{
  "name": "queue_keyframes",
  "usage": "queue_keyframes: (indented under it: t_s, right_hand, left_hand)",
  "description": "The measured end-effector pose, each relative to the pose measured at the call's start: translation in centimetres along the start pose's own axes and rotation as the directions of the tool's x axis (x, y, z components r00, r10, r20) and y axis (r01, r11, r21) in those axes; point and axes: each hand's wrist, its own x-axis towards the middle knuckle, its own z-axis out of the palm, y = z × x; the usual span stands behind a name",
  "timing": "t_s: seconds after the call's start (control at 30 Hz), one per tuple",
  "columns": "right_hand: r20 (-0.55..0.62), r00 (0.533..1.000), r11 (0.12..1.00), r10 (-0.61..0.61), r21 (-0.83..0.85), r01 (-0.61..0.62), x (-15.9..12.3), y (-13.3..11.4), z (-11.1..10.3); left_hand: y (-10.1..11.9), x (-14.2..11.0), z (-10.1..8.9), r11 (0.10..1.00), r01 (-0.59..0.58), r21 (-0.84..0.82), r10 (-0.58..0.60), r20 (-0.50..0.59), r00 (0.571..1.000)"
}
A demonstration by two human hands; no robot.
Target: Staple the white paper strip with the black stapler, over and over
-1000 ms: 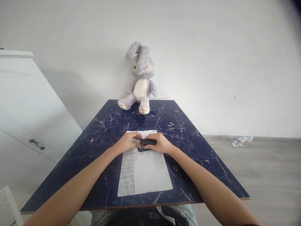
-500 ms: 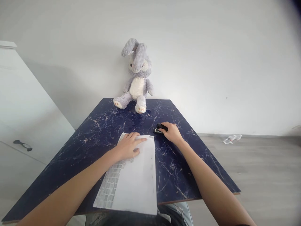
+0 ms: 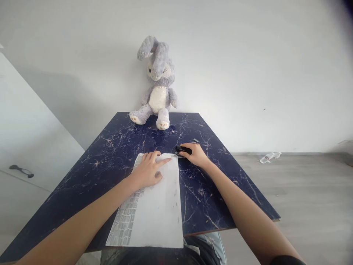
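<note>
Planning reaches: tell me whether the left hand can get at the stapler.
Probably yes: the left hand lies on the patterned paper close by, and nothing visibly blocks the stapler jutting from the right hand.

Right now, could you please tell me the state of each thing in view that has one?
Paper: lying on the table, near right corner past its edge
Stapler: held at the paper's far right corner; pressed or not, unclear
Left hand: fingers spread on the paper
Right hand: closed around the stapler
Plush rabbit: sitting upright on the table
Cabinet: looks shut
Clear plastic item: on the floor
</note>
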Motion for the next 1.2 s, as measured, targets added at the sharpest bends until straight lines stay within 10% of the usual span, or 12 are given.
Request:
queue_keyframes:
  t_s: [1.2]
  right_hand:
    - [0.109, 0.987, 0.873, 0.114, -0.486, -0.047, 1.1, -2.9, 2.1]
  left_hand:
    - [1.5, 0.7, 1.0, 0.996, 0.054, -0.076, -0.034, 0.245, 0.969]
